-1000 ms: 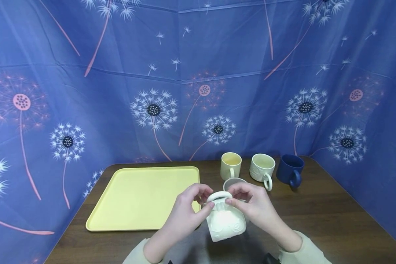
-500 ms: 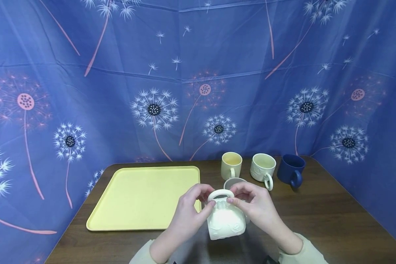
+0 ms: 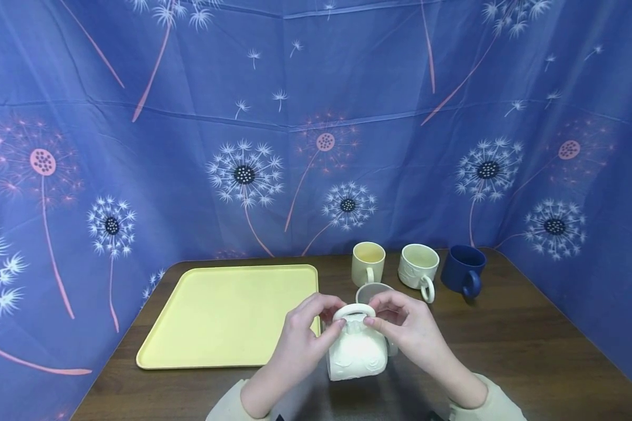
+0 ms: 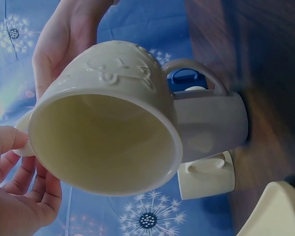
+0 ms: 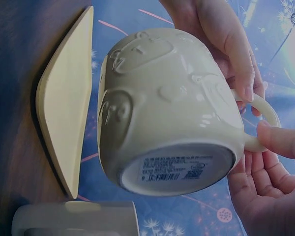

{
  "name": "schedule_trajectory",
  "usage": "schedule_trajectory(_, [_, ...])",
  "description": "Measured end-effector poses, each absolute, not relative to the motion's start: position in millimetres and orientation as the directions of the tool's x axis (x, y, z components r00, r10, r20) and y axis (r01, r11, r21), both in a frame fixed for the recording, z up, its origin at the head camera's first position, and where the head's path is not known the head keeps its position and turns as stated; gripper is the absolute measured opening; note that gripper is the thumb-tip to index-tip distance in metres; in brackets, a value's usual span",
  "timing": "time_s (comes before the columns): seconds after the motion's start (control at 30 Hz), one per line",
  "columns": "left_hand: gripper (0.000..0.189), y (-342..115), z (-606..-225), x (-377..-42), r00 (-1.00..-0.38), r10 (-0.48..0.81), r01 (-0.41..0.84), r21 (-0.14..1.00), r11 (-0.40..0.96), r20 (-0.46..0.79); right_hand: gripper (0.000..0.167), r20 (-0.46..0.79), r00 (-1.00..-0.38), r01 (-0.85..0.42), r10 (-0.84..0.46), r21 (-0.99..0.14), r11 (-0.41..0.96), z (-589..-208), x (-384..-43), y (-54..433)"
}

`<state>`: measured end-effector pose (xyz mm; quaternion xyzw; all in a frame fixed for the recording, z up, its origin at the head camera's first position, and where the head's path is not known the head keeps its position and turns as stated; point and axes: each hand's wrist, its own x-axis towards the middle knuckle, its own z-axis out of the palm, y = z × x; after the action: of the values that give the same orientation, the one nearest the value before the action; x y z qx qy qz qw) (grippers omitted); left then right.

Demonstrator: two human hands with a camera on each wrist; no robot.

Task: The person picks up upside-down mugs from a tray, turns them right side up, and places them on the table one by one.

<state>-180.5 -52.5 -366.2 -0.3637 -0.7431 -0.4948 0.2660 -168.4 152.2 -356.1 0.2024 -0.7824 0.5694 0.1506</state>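
A cream mug [image 3: 357, 355] with raised relief drawings is held on its side above the table, handle [image 3: 354, 310] uppermost. My left hand [image 3: 308, 334] pinches one end of the handle between thumb and fingers; my right hand [image 3: 409, 325] pinches the other end. The mug's open mouth faces the left wrist camera, and its smooth inside [image 4: 105, 142] shows. From the right wrist, the base carries a printed label [image 5: 172, 169] with a barcode. Just behind the held mug stands a grey mug [image 3: 371, 290], partly hidden by it and my hands.
At the back right stand a yellow mug [image 3: 368, 266], a pale relief mug [image 3: 418, 268] and a dark blue mug [image 3: 463, 270]. A yellow rectangular tray [image 3: 226, 316] lies on the left of the brown wooden table [image 3: 516, 351]. A blue dandelion-print cloth [image 3: 295, 76] hangs behind.
The cream mug has turned slightly in my hands, its lower edge rising a little and sitting more level. Both hands keep hold of the handle. The other mugs and the tray stay put.
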Motion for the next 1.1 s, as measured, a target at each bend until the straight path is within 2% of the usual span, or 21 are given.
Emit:
schedule_trajectory(0.23, [0.02, -55.2, -357.1, -182.7, -0.541, 0.345, 0.84, 0.479, 0.254, 0.767, 0.02, 0.439, -0.88, -0.473, -0.184, -0.846, 0.245, -356.7, -168.0, 154.7])
schedule_trajectory(0.83, [0.016, -63.2, -338.8, -187.5, -0.475, 0.467, 0.88, 0.398, 0.259, 0.746, 0.023, 0.384, -0.862, -0.458, -0.332, -0.87, 0.182, -352.8, -164.8, 156.6])
schedule_trajectory(0.97, [0.015, -66.0, -336.6, -189.2, -0.439, 0.48, 0.898, 0.364, 0.246, 0.759, 0.022, 0.372, -0.856, -0.452, -0.359, -0.875, 0.173, -349.5, -164.8, 155.9])
schedule_trajectory(1.1, [0.019, -69.9, -334.9, -191.9, -0.371, 0.503, 0.928, 0.291, 0.234, 0.78, 0.021, 0.38, -0.831, -0.468, -0.407, -0.872, 0.142, -345.9, -166.6, 155.8])
